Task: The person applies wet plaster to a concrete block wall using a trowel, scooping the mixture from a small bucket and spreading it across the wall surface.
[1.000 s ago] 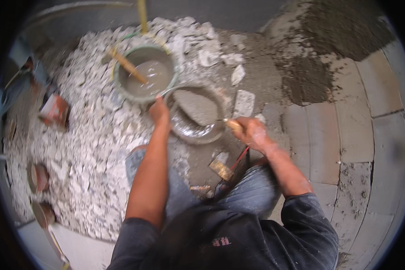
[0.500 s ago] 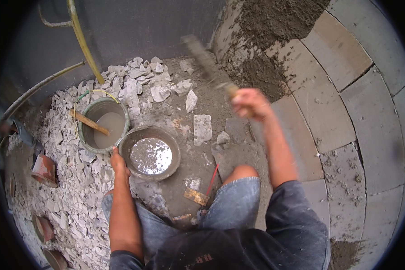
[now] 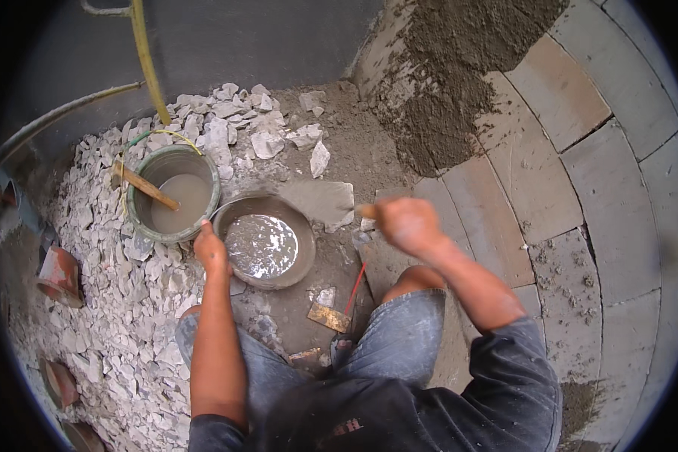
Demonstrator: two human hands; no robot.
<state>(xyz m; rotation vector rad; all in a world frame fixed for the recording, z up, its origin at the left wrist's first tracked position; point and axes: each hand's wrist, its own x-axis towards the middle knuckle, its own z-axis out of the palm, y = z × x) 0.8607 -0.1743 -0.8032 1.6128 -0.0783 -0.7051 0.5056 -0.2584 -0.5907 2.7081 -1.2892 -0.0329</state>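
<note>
My right hand (image 3: 410,224) is closed round the handle of a trowel. Its flat grey blade (image 3: 318,199), slightly blurred, points left over the ground, its tip close to the far right rim of a round basin (image 3: 305,269). Wet, shiny grey mortar (image 3: 260,245) lies in that basin. On the basin's left rim, my left hand (image 3: 212,252) keeps a grip, with the thumb side up by the neighbouring bucket. That green-grey bucket (image 3: 212,160) holds cloudy water, and a wooden stick or handle (image 3: 149,187) leans in it.
Broken white stones (image 3: 128,301) cover the ground at left, with reddish pots (image 3: 60,273) on them. A block wall (image 3: 557,173) curves along the right, bearing a dark wet mortar patch (image 3: 448,102). A yellow pole (image 3: 148,60) stands against the grey wall. Near my knees lies a rusty-bladed tool (image 3: 329,317).
My right hand has swung down and nearer from beside the mortared wall, and the trowel blade now points left toward the basin. My left hand stays on the basin rim.
</note>
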